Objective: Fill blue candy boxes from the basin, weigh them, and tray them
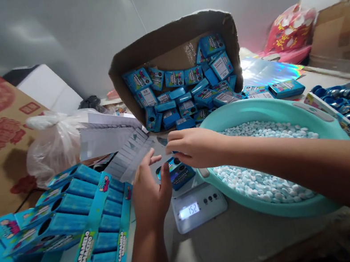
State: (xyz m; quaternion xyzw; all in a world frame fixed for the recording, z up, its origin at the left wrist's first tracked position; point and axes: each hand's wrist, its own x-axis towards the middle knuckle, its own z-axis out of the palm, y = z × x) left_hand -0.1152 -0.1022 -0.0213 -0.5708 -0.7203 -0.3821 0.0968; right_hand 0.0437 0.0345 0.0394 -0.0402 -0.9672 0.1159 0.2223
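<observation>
Blue cardboard with bright print at its top makes up the small box (178, 173) standing on a grey digital scale (199, 208), display reading "152", toward the tabletop's front edge. The right hand (194, 145) arches over the box, fingertips bent onto its top; whether they pinch it is hidden. The left hand (150, 194) stands just beside, fingers spread and loose, holding nothing. Display trays (101, 234) at the left front corner read "CARAMELO MACIZO". A teal basin (259, 109) of white pellets (258, 179) sits against the scale's right side.
</observation>
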